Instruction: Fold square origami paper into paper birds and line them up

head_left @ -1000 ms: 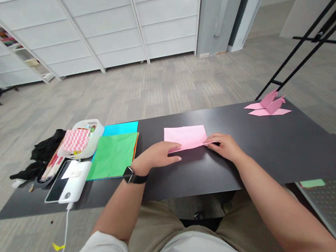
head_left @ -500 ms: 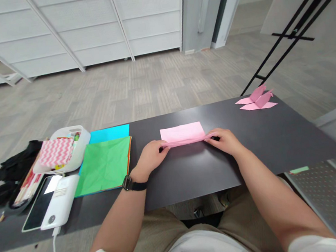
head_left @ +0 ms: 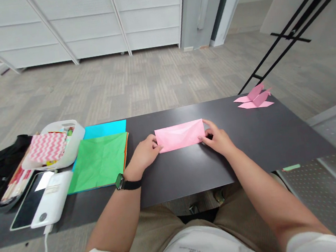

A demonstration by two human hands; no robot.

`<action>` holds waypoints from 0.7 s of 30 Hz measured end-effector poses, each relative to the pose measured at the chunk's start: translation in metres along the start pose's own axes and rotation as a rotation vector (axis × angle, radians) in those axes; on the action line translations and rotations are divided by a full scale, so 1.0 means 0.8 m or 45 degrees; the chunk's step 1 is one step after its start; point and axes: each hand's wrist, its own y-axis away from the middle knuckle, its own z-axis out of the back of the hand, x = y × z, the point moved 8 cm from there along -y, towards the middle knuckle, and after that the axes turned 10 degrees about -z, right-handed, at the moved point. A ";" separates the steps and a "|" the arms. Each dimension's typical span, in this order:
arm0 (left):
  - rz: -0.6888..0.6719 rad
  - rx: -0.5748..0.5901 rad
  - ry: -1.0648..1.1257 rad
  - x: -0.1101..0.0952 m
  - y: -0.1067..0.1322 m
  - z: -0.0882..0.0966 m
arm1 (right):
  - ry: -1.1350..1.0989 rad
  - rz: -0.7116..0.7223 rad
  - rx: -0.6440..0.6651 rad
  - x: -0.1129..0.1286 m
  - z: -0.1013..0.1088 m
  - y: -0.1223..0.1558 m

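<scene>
A pink sheet of origami paper (head_left: 180, 136), folded into a long rectangle, lies at the middle of the dark table (head_left: 177, 174). My left hand (head_left: 145, 153) pinches its left end, thumb on the near corner. At the opposite end my right hand (head_left: 216, 137) grips the paper, with the thumb at the near corner and the index finger along the far one. Faint creases cross the paper's surface. Farther right, two pink folded paper birds (head_left: 255, 97) stand near the table's far edge.
Left of my hands lie green paper (head_left: 101, 161) and blue paper (head_left: 106, 128). Beyond them are a white basket (head_left: 76, 134), a white power bank (head_left: 52, 199) with a cable, a tablet (head_left: 26, 204) and black cloth (head_left: 7, 155). A black stand (head_left: 270, 58) rises behind the table.
The near edge of the pink paper, raised and curled before, now lies flatter, and the rectangle faces up whole. My right index finger has moved to the far corner. The view has shifted slightly.
</scene>
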 end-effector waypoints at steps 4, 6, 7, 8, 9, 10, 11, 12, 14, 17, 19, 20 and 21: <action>0.085 -0.039 -0.056 0.009 0.005 0.005 | 0.046 0.014 -0.002 0.011 -0.006 0.003; 0.113 -0.007 -0.091 0.009 0.007 0.005 | 0.149 0.072 0.019 0.019 -0.011 0.005; 0.116 0.009 -0.111 0.007 0.008 0.005 | 0.202 0.109 0.030 0.024 -0.014 0.006; 0.109 0.008 -0.139 0.004 0.008 0.006 | 0.244 0.145 0.039 0.028 -0.016 0.007; 0.096 -0.015 -0.183 0.000 0.008 0.008 | 0.271 0.174 0.043 0.031 -0.018 0.007; 0.075 -0.070 -0.249 -0.005 0.008 0.013 | 0.281 0.197 0.045 0.034 -0.020 0.008; 0.044 -0.147 -0.335 -0.012 0.009 0.019 | 0.275 0.214 0.050 0.036 -0.022 0.008; 0.006 -0.228 -0.425 -0.019 0.009 0.024 | 0.261 0.231 0.061 0.038 -0.024 0.008; -0.096 -0.335 -0.544 -0.035 0.009 0.027 | 0.224 0.263 0.094 0.043 -0.027 0.008; -0.334 -0.304 -0.526 -0.061 0.005 0.007 | 0.179 0.305 0.142 0.051 -0.033 0.009; -0.494 -0.220 -0.469 -0.077 0.003 -0.013 | 0.176 0.307 0.151 0.054 -0.035 0.009; -0.544 -0.172 -0.446 -0.082 0.002 -0.024 | 0.178 0.303 0.153 0.056 -0.036 0.010; -0.571 -0.127 -0.429 -0.085 0.000 -0.033 | 0.180 0.298 0.153 0.057 -0.036 0.010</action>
